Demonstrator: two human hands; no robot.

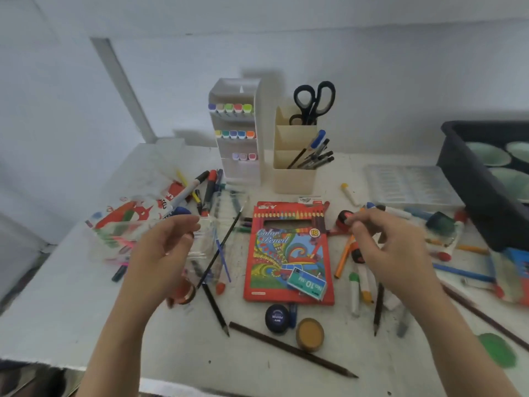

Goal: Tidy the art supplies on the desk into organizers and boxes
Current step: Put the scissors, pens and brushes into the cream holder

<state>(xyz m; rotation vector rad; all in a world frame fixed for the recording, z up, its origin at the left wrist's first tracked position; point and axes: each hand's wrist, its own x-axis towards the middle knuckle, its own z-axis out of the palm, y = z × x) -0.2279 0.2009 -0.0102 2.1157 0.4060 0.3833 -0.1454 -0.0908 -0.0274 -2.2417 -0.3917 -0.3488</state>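
My left hand (164,253) grips the near left side of a clear plastic box (207,247), held just above the desk, with a thin black brush (226,239) leaning across it. My right hand (386,247) hovers over loose markers (357,287) with fingers bent and pinched; blur hides whether it holds anything. Between the hands lies a red colour pencil box (286,253) with a small staple box (306,283) on it. At the back stand a white marker organizer (240,130) and a cream pen holder (294,173) with black scissors (313,101).
A dark bin (481,181) and a clear lidded tray (412,184) sit at the right. Pencils (292,349), a blue paint pot (277,318), an orange pot (310,333) and a copper tape roll (186,293) lie near the front edge. Markers and a printed plastic bag (128,216) crowd the left.
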